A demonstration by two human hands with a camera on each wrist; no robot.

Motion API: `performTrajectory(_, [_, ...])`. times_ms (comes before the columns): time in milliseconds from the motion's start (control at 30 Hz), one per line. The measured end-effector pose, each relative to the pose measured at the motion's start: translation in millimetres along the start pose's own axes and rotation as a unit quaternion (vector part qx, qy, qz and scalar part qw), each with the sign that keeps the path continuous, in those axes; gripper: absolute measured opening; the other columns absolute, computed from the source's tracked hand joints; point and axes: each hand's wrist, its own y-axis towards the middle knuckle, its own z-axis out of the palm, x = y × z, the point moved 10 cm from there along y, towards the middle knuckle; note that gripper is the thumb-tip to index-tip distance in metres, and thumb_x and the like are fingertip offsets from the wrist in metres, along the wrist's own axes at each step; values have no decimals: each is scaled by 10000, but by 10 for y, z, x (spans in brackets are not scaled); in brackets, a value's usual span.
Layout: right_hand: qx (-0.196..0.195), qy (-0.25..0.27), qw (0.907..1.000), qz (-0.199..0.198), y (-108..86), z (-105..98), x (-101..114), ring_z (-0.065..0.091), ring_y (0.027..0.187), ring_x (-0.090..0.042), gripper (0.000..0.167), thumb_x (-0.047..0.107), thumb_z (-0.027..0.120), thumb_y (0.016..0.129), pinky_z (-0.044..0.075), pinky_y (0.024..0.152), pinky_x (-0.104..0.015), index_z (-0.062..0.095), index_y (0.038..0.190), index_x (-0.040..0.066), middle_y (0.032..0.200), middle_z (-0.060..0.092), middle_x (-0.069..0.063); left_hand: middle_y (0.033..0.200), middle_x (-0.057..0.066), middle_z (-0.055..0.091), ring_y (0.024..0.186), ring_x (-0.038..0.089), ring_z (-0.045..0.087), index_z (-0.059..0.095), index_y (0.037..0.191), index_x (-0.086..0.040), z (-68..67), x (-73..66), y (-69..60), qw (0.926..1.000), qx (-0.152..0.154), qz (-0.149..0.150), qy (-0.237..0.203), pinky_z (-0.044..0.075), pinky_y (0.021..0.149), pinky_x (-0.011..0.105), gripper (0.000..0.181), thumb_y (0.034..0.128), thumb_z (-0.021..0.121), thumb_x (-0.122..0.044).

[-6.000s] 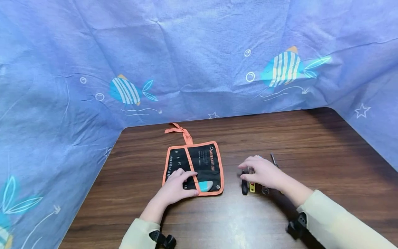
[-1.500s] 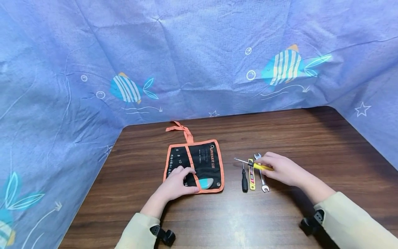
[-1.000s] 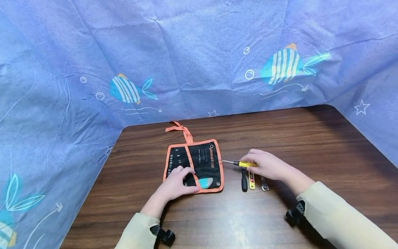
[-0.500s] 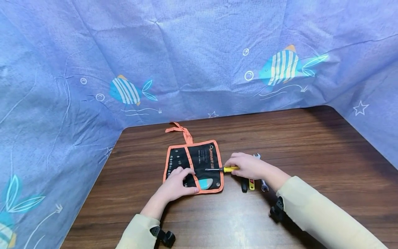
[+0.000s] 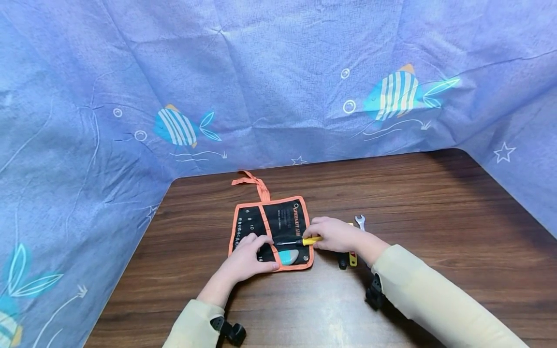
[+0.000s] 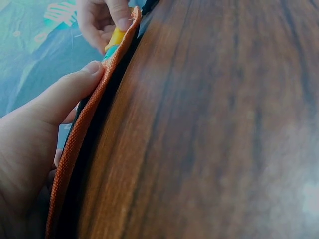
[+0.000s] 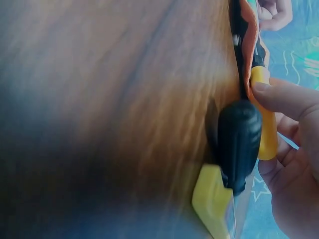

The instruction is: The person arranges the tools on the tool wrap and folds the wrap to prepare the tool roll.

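Observation:
A black tool pouch [image 5: 284, 217] with orange edging lies flat on the table. My left hand [image 5: 243, 258] rests on its lower part, gripping the pocket edge between thumb and curved index finger. The thumb [image 6: 75, 92] presses the orange edging in the left wrist view. Between the fingertips of my right hand [image 5: 335, 235] is a yellow-handled screwdriver [image 5: 311, 240], also plain in the right wrist view by its handle [image 7: 264, 114]. Its shaft points left over the pouch, and the tip is at the pocket edge by the left index finger. Below it, a teal-and-grey tool end [image 5: 288, 256] protrudes from the pocket.
Right of the pouch lie a black-handled screwdriver [image 5: 343, 261], a flat yellow tool [image 5: 353, 259] and a double-ended wrench [image 5: 360, 221], all partly hidden by the right hand and arm. Orange tie straps [image 5: 261, 188] extend behind the pouch. A blue fish-print cloth [image 5: 278, 96] borders the wooden table [image 5: 413, 203].
The right hand has picked up the yellow screwdriver and carried it left from beside the wrench, over the pouch to the pocket edge. The left hand has stayed nearly still.

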Motion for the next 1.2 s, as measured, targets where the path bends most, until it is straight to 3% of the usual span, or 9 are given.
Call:
performTrajectory(233, [44,72,10000,53,67,73,50,521,939,-137,258,124,663,863,439,845,-375,665,1120,147,1046,568,32,955,-44,459,945,160,420,542,1216,-314,2,-13,4,10000,35,-17,34,395,785,377,613,726,641,-669])
performTrajectory(767, [20,-79,9999,98,208,116,116,510,864,-112,247,144,664,866,440,792,-352,675,1112,165,947,557,61,936,-55,455,874,136,419,554,1220,-299,-6,-1,-3,9996,-193,124,161,393,733,339,640,723,621,-696])
performTrajectory(1200, [-8,-162,9998,114,191,132,105,516,946,-140,252,146,663,872,433,843,-373,662,1121,188,1018,564,47,931,-66,444,868,129,411,553,1235,-308,5,4,0,9994,-233,85,223,384,718,319,659,717,610,-712])
